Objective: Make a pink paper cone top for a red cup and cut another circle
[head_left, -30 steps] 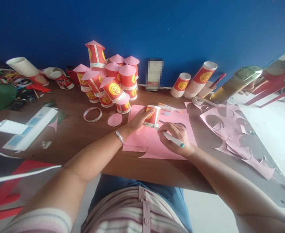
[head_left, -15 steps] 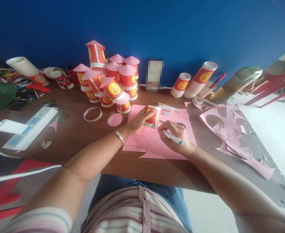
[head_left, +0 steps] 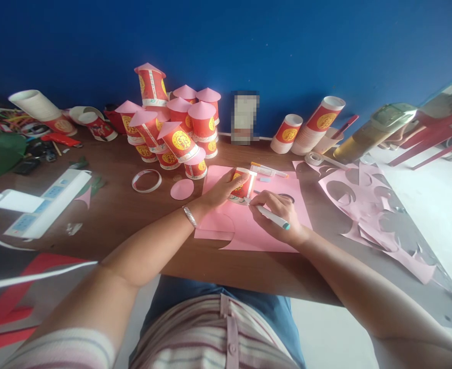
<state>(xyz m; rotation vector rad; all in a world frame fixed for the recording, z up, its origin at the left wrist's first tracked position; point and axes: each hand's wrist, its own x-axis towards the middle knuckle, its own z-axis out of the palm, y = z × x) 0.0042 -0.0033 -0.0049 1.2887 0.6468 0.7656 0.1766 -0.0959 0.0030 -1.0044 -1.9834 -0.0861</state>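
Observation:
My left hand (head_left: 224, 188) is closed round a red paper cup (head_left: 242, 185) with a yellow emblem and a white strip down its side. Green marks show on the cup's white lower band. Gripped in my right hand (head_left: 278, 214) is a white marker (head_left: 271, 217) with a green back end; its tip is at the cup's lower edge. Beneath both hands lies a pink paper sheet (head_left: 257, 241). On it, behind my right hand, are an orange-and-white marker (head_left: 270, 170) and scissors (head_left: 287, 198), partly hidden.
Red cups with pink cone tops (head_left: 180, 138) stand stacked at the back left. A pink paper disc (head_left: 182, 189) and a paper ring (head_left: 146, 181) lie nearby. Cut pink scraps (head_left: 368, 210), tape (head_left: 313, 159) and stacked cups (head_left: 318, 126) are right; a power strip (head_left: 51, 202) is left.
The marker and my right hand have shifted very slightly at the cup's lower edge. My left hand keeps its hold on the cup, which has barely moved.

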